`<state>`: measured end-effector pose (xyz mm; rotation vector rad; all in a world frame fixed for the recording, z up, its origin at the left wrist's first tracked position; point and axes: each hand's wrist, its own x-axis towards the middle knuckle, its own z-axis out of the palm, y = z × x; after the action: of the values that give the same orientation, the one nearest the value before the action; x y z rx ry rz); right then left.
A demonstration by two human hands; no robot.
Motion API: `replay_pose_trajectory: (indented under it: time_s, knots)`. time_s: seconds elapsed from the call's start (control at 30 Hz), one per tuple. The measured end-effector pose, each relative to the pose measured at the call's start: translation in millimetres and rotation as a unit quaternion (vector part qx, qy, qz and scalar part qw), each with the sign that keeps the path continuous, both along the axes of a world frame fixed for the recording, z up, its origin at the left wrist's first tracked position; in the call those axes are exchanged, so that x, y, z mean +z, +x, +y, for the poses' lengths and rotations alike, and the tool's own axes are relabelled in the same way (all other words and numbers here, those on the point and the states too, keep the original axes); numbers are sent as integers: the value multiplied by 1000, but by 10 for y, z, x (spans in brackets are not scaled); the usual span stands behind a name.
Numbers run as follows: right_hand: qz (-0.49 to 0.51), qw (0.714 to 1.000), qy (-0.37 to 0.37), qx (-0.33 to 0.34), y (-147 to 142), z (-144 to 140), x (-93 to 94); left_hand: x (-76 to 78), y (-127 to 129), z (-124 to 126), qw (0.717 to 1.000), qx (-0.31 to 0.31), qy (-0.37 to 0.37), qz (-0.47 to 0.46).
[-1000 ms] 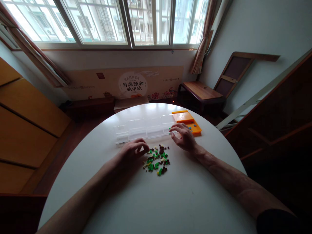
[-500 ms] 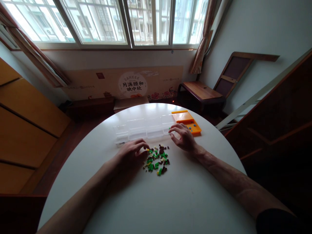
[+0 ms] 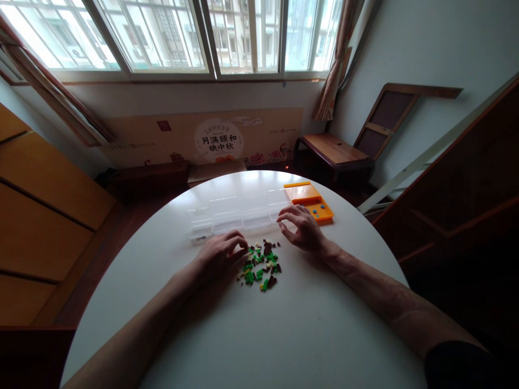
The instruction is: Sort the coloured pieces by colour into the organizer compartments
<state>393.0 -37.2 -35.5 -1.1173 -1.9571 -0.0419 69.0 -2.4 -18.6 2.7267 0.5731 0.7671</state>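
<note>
The small bricks (image 3: 260,266) lie in a loose heap on the white counter (image 3: 284,335), just right of our left hand (image 3: 221,253) and just below our right hand (image 3: 302,229). We judge them light, hard and easily scattered, best pinched one at a time by their sides. Our left hand is curled, fingertips at the heap's edge; whether it grips a piece we cannot tell. Our right hand is loosely spread, holding nothing, fingertips at the clear compartment box (image 3: 235,213), the orange tray (image 3: 314,201) just beyond.
</note>
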Motion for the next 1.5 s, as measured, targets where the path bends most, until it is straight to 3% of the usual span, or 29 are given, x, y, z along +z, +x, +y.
replay_pose_trajectory:
  time_s: [0.23,0.4,0.7,0.9,1.0,1.1,1.27,1.37,1.5]
  knots:
    - [17,992,-22,125,-257,-157,109,37,183,-84,983,35,-30,-176]
    - [62,979,-68,180,-413,-244,109,53,290,-156,980,12,-37,-193]
    - [70,977,-62,193,-408,-207,-3,-29,280,-134,983,-27,-11,-181]
    - [78,978,-68,183,-397,-207,23,-34,266,-121,984,-18,11,-177]
    - [61,987,-47,143,-340,-182,34,38,208,-102,985,5,18,-170]
    - [58,997,-18,47,-219,-118,16,91,107,-51,986,46,10,-162]
    - [44,994,-18,-100,4,13,-54,11,2,18,995,61,-10,-82]
    - [30,990,-29,-136,64,67,-104,-37,3,-4,997,49,-20,-47]
    - [24,989,-39,-142,47,74,-121,9,24,-92,995,79,-59,-16]
